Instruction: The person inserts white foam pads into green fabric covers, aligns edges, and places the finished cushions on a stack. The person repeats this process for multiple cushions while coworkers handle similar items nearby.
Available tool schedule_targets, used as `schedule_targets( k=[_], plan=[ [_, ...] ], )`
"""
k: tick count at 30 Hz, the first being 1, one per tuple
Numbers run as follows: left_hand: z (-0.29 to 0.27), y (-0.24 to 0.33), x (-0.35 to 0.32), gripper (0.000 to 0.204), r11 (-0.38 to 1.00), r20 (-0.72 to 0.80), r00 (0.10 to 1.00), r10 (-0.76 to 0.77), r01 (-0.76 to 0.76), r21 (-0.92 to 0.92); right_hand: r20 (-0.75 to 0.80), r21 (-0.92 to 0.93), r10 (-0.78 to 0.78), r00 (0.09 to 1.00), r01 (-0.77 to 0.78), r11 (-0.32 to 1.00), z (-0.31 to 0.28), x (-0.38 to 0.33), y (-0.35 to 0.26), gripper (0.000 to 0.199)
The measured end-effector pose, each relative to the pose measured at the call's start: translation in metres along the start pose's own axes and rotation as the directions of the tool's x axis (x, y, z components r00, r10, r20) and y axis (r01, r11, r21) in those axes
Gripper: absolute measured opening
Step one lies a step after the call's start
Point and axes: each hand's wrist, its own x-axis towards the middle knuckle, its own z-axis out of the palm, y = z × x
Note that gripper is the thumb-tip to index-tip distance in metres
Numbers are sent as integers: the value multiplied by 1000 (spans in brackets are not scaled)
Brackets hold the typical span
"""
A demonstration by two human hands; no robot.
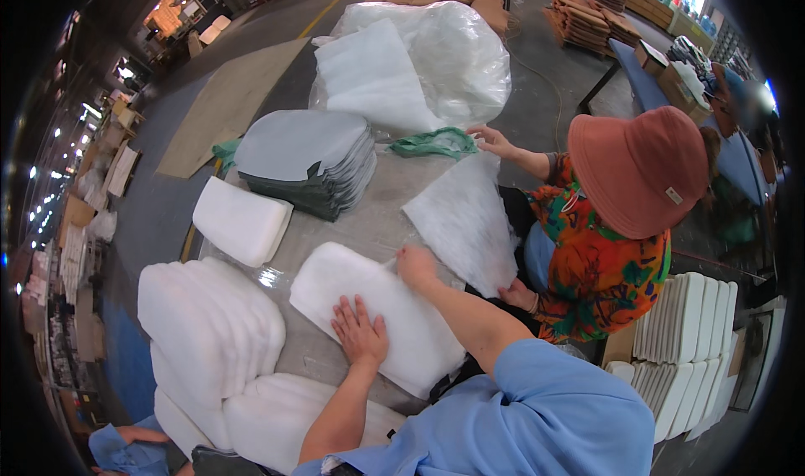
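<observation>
A white padded cushion [356, 283] with rounded corners lies on the table in front of me. My left hand [360, 332] rests flat on top of it with the fingers spread. At the cushion's far right edge, my right hand [417, 266] is closed, and a pale wisp shows beside its fingers. What those fingers pinch is hidden. To the right, a co-worker in a pink hat [641, 170] holds a thin sheet of white wadding [468, 216] by its far corner and its near edge.
Thick white cushions [210, 317] are stacked at the left, with a smaller white pad [241, 220] beyond. Farther back stand a pile of grey cut pieces [306, 145], a green cloth [434, 142] and a clear plastic bag [470, 57]. Another person's arm [138, 434] shows at lower left.
</observation>
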Motion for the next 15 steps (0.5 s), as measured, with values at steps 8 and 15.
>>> schedule_targets(
  k=[8,15],
  plan=[
    [-20,14,41,65,994,-10,999,39,-40,-105,-271,431,214,939,-81,899,6,27,27,36],
    [-1,57,96,59,979,209,959,190,-201,31,-195,630,268,944,-89,771,3,29,32,43]
  ],
)
